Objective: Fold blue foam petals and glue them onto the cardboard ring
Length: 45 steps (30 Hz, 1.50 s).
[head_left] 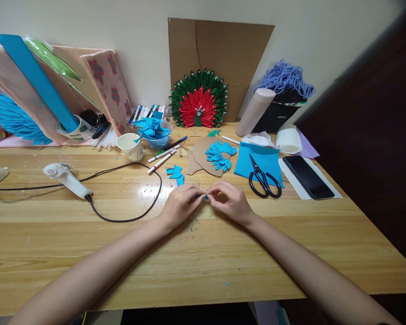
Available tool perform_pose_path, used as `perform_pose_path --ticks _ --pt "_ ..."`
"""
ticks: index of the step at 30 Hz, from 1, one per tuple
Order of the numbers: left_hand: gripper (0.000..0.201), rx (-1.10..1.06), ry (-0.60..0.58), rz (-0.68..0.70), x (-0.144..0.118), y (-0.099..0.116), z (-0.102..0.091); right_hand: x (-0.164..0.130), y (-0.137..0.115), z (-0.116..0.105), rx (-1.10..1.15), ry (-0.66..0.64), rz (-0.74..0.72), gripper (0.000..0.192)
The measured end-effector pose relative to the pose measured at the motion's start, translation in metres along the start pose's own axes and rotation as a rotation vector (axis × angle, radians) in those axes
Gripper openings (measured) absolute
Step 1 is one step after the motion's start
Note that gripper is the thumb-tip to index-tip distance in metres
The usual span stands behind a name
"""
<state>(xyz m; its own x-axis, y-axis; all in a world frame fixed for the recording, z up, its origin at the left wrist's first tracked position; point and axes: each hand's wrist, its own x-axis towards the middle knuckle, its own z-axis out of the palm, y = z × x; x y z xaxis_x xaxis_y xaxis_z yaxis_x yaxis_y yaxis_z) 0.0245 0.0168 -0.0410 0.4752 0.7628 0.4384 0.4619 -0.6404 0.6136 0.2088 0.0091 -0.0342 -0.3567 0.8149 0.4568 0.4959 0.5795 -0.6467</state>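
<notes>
Both hands meet just below the centre of the frame, low over the table (pixel 88 225). The left hand (pixel 181 205) has its fingers curled inward, fingertips drawn together in a pinch at the small blue paper piece (pixel 205 197). The right hand (pixel 230 201) mirrors it, fingers bent and closed down on the same piece from the other side, so the fingertips of the two hands nearly touch. Neither hand is spread; both are pinched tight around the paper. Only a sliver of the blue shows between the fingertips, so its shape is mostly hidden; the visible bit seems to run left to right across the frame, between the two pinches, though which way it points cannot be told.

Just above the hands lie loose blue paper cuttings (pixel 175 174) on the table. Further up and to the right sits a brown card disc (pixel 203 158) carrying a fan of blue petals (pixel 219 155). Right of it, black scissors (pixel 264 180) rest on a blue sheet (pixel 260 158), handles toward the viewer. A black phone (pixel 307 176) lies on white paper at the right. At the left, a white glue gun (pixel 66 178) lies on its side, its black cord (pixel 128 212) looping toward the hands. A paper cup (pixel 131 146) stands near the upper centre-left.
</notes>
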Motion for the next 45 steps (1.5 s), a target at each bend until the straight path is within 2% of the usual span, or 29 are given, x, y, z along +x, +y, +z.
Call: perform_pose_path --ticks 4,9,16,18,20,24,33,45 --pt "0.013 0.000 -0.008 -0.041 0.0003 0.0033 -0.0004 0.0006 -0.0022 0.0016 0.037 0.009 0.058 0.007" --pt "0.010 -0.048 0.036 -0.168 0.0013 0.0026 -0.0014 0.0017 -0.0025 0.0009 0.081 0.037 0.138 0.005" --pt "0.013 -0.204 0.148 -0.320 0.0016 -0.0041 -0.0017 -0.0002 0.0025 -0.0002 0.134 0.095 0.209 0.002" --pt "0.015 -0.238 0.127 -0.336 0.0031 -0.0036 -0.0025 -0.0004 0.0027 -0.0002 0.154 0.100 0.222 0.002" --pt "0.018 -0.265 0.049 -0.324 0.0052 -0.0021 -0.0034 -0.0004 0.0019 0.0002 0.163 0.096 0.219 0.002" --pt "0.018 -0.305 -0.063 -0.330 0.0084 -0.0001 -0.0047 -0.0004 -0.0006 0.0021 0.163 0.076 0.189 0.002" --pt "0.020 -0.333 -0.131 -0.266 0.0084 0.0002 -0.0043 -0.0007 -0.0031 0.0031 0.115 0.044 0.085 0.007" --pt "0.024 -0.405 -0.200 -0.363 0.0092 -0.0020 -0.0067 -0.0019 -0.0008 0.0029 -0.052 0.050 -0.152 0.010"
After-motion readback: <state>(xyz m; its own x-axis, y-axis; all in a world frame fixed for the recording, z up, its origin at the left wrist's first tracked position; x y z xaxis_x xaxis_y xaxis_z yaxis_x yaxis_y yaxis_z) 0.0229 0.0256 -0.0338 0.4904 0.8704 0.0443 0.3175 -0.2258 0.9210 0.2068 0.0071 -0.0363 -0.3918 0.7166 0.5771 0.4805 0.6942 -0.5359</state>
